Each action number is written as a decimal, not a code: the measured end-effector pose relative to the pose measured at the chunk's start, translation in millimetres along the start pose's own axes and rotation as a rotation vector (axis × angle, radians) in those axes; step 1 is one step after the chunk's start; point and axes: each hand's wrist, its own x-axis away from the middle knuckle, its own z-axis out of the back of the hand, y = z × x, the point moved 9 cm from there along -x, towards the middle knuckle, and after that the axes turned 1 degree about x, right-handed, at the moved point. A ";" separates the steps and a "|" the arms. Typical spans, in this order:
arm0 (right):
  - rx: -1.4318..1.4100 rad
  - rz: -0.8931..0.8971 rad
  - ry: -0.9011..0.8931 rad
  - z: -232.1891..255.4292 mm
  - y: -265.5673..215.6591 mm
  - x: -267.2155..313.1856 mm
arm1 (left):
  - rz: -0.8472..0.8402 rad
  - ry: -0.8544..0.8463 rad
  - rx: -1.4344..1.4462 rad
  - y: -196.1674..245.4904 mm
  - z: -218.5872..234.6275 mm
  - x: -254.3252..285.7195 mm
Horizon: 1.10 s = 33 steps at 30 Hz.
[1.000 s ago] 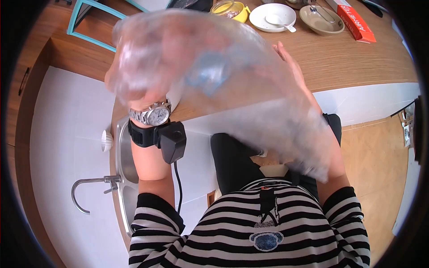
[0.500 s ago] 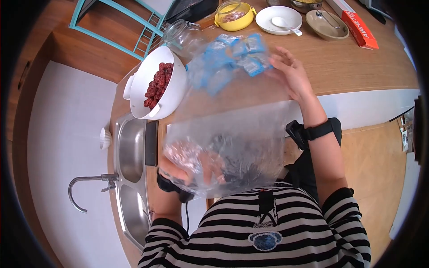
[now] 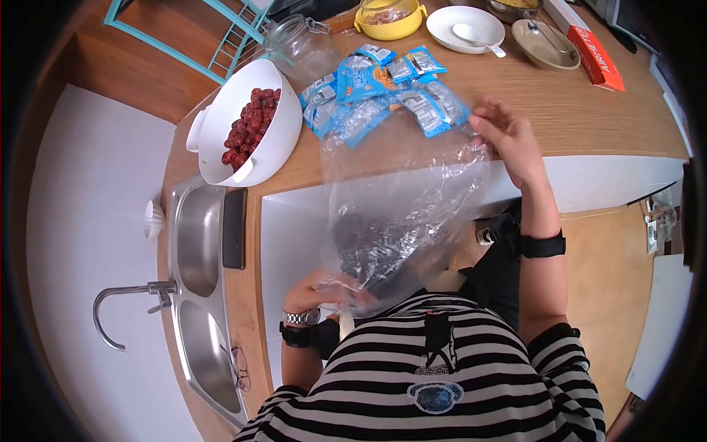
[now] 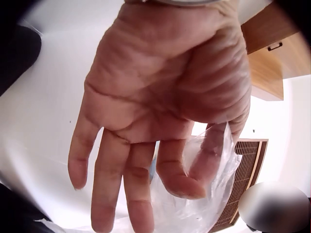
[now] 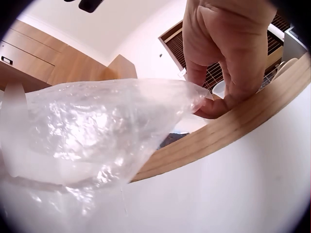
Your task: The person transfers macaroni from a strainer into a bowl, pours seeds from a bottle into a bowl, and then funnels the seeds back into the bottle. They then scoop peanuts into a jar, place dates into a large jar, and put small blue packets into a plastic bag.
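Note:
A large clear plastic bag (image 3: 409,188) hangs stretched between my two hands, over the counter's front edge. My left hand (image 3: 324,289) pinches its near end between thumb and index finger, low by the striped shirt; the left wrist view shows the other fingers (image 4: 104,194) extended. The far right corner is pinched by my right hand (image 3: 512,140), just above the counter. At the bag's far end, several small blue snack packets (image 3: 364,77) lie in a pile on the counter, the nearest ones overlapped by the film. Left of them stands a white pot (image 3: 283,144) with red dates (image 3: 254,125).
A lidded glass jar (image 3: 298,48) stands behind the packets. Farther back are a yellow bowl (image 3: 390,31), a white plate (image 3: 442,35) with a spoon (image 3: 468,32), a beige bowl (image 3: 534,57) and a red box (image 3: 593,59). A steel sink (image 3: 199,250) is at left, beside a dark flat slab (image 3: 234,228).
The bag was raised and blurred over the counter, hiding the pot. My left hand has come down toward the body with one end, and the blue packets now lie uncovered on the counter.

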 end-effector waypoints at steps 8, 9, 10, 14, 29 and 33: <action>0.081 0.073 -0.088 -14.5 3.9 9.4 | -0.180 0.264 0.340 1.2 10.1 24.3; 0.096 0.077 -0.088 -13.5 1.3 12.1 | -0.172 0.224 0.400 -8.6 13.0 24.9; 0.111 0.081 -0.089 -13.1 -1.3 13.5 | -0.165 0.185 0.460 -15.8 13.7 24.7; 0.339 0.086 -0.120 -20.9 -6.1 -1.0 | -0.301 0.208 0.496 -14.1 20.3 29.2; 1.168 0.575 0.159 -41.7 -22.2 -59.4 | -0.374 0.457 0.618 -51.7 51.0 84.0; 1.064 0.793 0.324 -35.5 -47.4 -25.1 | -0.297 0.457 0.639 -59.3 48.5 79.8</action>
